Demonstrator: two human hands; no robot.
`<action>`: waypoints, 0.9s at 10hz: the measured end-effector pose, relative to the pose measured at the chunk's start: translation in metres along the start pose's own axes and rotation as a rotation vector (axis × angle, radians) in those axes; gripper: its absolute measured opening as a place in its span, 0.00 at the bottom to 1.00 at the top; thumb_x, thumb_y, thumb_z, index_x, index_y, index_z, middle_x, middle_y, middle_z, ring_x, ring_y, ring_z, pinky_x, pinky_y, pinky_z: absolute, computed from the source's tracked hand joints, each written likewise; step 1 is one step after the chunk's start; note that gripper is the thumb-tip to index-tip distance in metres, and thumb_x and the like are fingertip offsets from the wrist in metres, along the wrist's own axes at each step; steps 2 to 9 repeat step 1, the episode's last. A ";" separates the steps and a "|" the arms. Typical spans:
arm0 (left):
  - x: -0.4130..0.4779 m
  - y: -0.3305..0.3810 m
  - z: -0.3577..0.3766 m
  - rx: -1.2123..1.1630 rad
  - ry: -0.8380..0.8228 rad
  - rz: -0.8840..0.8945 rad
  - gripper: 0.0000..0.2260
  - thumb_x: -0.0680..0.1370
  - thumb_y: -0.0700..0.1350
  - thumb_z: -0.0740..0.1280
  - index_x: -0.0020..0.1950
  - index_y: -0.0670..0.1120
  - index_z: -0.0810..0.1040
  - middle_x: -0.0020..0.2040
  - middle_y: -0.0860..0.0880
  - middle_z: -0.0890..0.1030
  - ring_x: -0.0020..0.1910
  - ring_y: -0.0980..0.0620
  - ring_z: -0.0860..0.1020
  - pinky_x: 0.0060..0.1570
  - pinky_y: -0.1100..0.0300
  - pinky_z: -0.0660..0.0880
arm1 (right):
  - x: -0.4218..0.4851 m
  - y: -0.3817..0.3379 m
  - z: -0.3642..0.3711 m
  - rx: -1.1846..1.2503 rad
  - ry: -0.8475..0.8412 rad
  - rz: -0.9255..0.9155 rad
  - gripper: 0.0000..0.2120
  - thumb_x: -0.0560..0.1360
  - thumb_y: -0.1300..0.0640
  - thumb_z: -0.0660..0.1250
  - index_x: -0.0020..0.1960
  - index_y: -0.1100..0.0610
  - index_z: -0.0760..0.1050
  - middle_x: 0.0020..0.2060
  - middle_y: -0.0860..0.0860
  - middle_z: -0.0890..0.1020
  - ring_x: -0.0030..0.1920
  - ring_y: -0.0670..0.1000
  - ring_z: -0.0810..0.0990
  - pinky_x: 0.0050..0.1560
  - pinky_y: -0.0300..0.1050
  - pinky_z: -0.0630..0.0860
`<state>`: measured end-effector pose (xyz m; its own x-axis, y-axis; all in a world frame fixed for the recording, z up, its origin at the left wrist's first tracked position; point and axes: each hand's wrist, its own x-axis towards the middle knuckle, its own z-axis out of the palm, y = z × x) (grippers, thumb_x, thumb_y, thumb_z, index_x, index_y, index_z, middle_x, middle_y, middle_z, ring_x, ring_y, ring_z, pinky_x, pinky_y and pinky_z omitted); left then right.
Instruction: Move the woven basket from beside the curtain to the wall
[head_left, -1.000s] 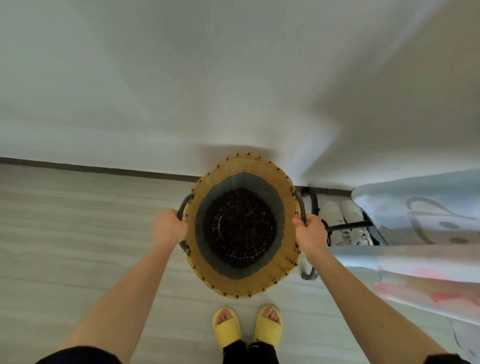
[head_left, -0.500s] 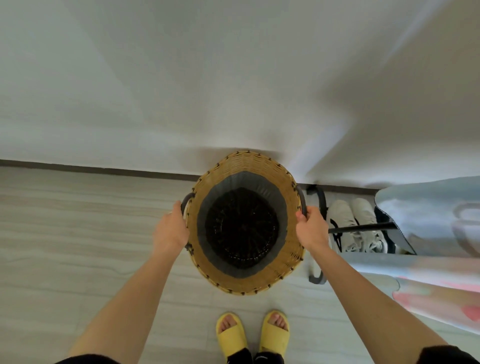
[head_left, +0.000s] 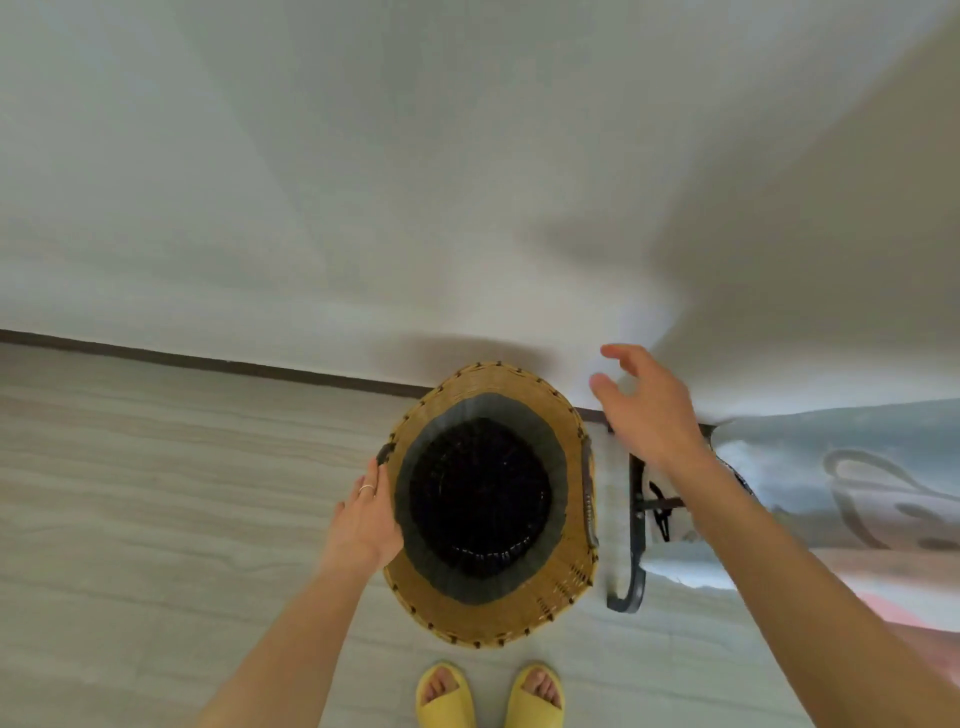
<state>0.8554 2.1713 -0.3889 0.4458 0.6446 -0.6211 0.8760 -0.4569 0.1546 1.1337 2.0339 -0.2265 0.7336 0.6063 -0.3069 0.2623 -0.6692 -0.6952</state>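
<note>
A: Head view: woven basket (head_left: 491, 506) sits upright on the floor (head_left: 156, 493), far rim touching or just short of the wall (head_left: 363, 208) at the baseboard; curtain (head_left: 841, 499) just to its right w/ a black rack (head_left: 635, 530) between

B: Hands?

A: Left hand (head_left: 366, 517) lies against the left rim by the handle, fingers (head_left: 375, 480) fairly flat; can't tell if that grip is closed on the handle or just resting. Right hand (head_left: 649, 410) is off the basket, fingers spread wide, holding nothing, hovering above the right handle (head_left: 588, 491)

B: How'd it handle?

A: Prob light, looks empty. Stiff woven wall, so it shouldn't buckle; rough weave, not slippery. Best hold is the 2 side handles, or pinch the rim

B: Anything unclear?

A: Left handle mostly hidden under the hand. Basket's foot is hidden by its own rim, so contact w/ the wall is a guess. Rack contents are blocked by the right arm. Yellow slippers (head_left: 488, 693) are cut off at the bottom edge
</note>
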 end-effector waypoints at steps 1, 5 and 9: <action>-0.002 -0.001 0.003 -0.010 0.003 -0.015 0.37 0.77 0.50 0.60 0.80 0.49 0.42 0.82 0.47 0.45 0.79 0.44 0.54 0.73 0.43 0.61 | -0.027 -0.076 -0.070 0.398 0.266 -0.256 0.15 0.80 0.57 0.67 0.66 0.51 0.77 0.61 0.42 0.81 0.65 0.42 0.77 0.63 0.37 0.73; -0.002 -0.001 0.003 -0.010 0.003 -0.015 0.37 0.77 0.50 0.60 0.80 0.49 0.42 0.82 0.47 0.45 0.79 0.44 0.54 0.73 0.43 0.61 | -0.027 -0.076 -0.070 0.398 0.266 -0.256 0.15 0.80 0.57 0.67 0.66 0.51 0.77 0.61 0.42 0.81 0.65 0.42 0.77 0.63 0.37 0.73; -0.002 -0.001 0.003 -0.010 0.003 -0.015 0.37 0.77 0.50 0.60 0.80 0.49 0.42 0.82 0.47 0.45 0.79 0.44 0.54 0.73 0.43 0.61 | -0.027 -0.076 -0.070 0.398 0.266 -0.256 0.15 0.80 0.57 0.67 0.66 0.51 0.77 0.61 0.42 0.81 0.65 0.42 0.77 0.63 0.37 0.73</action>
